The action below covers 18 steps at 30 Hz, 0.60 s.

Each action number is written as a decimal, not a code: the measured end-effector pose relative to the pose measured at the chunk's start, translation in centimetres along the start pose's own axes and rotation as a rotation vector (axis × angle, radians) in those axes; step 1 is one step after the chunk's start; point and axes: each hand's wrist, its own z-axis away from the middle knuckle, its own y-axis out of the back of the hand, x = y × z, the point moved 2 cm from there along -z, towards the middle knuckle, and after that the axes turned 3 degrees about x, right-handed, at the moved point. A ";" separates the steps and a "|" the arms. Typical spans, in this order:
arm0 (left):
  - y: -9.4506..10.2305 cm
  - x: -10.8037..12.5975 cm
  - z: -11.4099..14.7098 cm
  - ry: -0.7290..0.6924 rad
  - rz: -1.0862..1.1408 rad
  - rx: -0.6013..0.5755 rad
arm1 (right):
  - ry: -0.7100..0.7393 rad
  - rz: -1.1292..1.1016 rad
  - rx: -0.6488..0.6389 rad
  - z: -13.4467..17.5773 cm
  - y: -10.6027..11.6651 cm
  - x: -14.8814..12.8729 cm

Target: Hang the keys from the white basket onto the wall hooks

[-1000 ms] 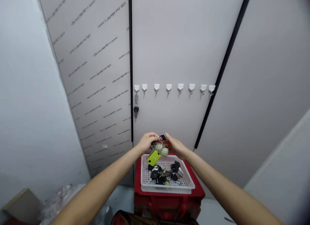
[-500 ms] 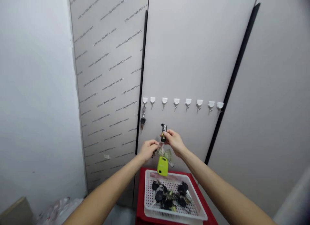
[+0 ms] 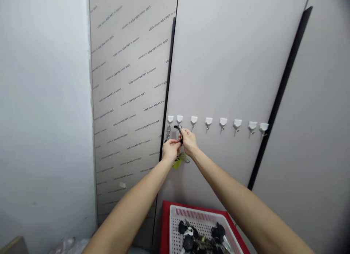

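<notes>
My right hand [image 3: 188,141] pinches a black holder with a curved tip [image 3: 179,129], the top of a key bunch. Fingers closed, my left hand [image 3: 171,150] grips the same bunch lower down, beside the right fingertips. A lime-green tag [image 3: 177,163] and some keys [image 3: 185,158] dangle below both hands; part of the bunch is hidden by the fingers. The holder's tip is just under the second white hook [image 3: 179,119]; whether they touch I cannot tell. On the first hook [image 3: 170,119] hangs another keychain [image 3: 168,132], partly behind my left hand.
Several more white hooks run rightward in a row, one of them a white hook [image 3: 208,122], on the pale cabinet door [image 3: 232,64]. Below, a white basket [image 3: 201,212] of black-headed keys [image 3: 188,243] stands on a red surface [image 3: 165,228]. A black handle strip [image 3: 281,90] edges the door.
Both hands have risen with the key bunch, from above the basket to the second hook. The lime-green tag moved up with them. The view has shifted, so the basket sits lower.
</notes>
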 end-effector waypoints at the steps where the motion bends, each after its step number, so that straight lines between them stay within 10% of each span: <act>1: -0.1 -0.1 -0.1 -0.004 -0.011 -0.012 | 0.028 0.000 0.008 -0.1 -0.1 0.1; 18: -0.5 -1.0 -1.3 -0.015 -0.066 -0.052 | 0.139 -0.004 0.201 -1.7 -0.3 1.1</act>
